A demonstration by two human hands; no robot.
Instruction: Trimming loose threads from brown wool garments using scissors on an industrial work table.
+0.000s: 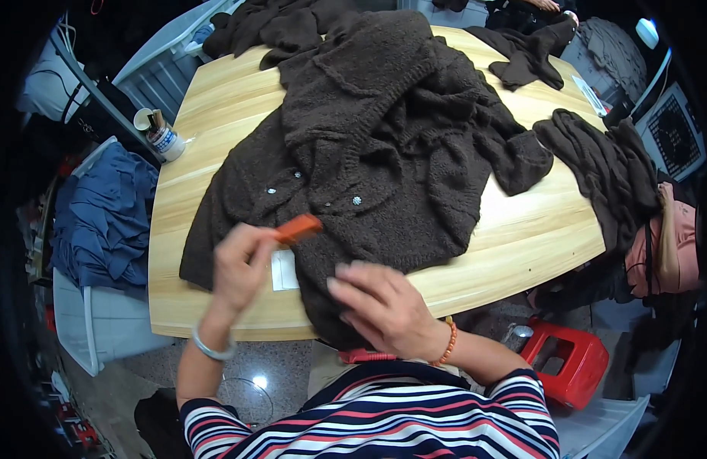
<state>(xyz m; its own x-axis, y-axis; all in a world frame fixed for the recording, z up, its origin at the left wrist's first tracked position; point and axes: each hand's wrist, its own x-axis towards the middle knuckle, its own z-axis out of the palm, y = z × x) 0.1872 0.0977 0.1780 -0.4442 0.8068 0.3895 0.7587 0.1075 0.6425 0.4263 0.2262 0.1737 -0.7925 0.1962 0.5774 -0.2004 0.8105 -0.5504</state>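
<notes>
A dark brown knitted cardigan [415, 222] lies bunched over the middle of the table, its near part hanging past the front edge. Shiny round buttons [357, 200] show on it. Closed around one end of a small orange tool [298, 229], my left hand [242, 264] is over the near left of the knit, slightly blurred. The tool's exact kind is not clear. My right hand [388, 306] is at the table's front edge with fingers stretched out over the knit, partly blurred. A white slip of paper [285, 271] lies below the orange tool.
More brown knitwear lies on the wooden table [181, 252], including a piece [598, 164] at the right. A cup of tools [167, 143] stands at the left edge. Blue cloth [105, 218] fills a bin on the left. A red plastic stool [571, 363] and another person [666, 249] are at the right.
</notes>
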